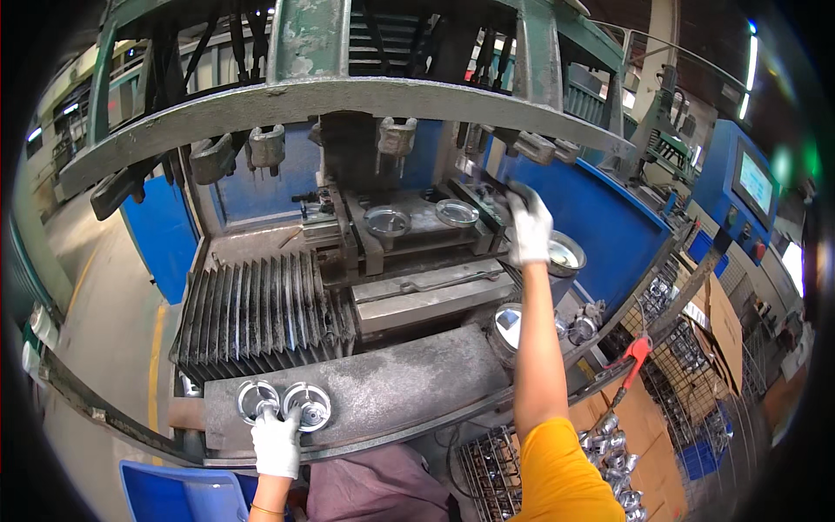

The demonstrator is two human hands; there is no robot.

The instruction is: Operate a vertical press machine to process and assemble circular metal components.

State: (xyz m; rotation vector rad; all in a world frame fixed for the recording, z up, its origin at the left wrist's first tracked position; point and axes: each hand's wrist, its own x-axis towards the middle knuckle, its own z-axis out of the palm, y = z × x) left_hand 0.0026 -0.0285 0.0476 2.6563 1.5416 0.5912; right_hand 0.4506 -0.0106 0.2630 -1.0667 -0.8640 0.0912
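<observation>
Yellow sleeve (564, 477) fills the lower foreground, right of centre. Lower left, the left hand (277, 444) has fingers parted at two round metal parts (315, 407) on a grey bench (417, 374); right of centre, the right hand (530, 228) is raised, its grip unclear.

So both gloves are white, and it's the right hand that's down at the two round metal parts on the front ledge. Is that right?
Not quite: in the head view it is the left hand, not the right hand, that is down at the two round metal parts on the front ledge. Both gloves are indeed white.
</observation>
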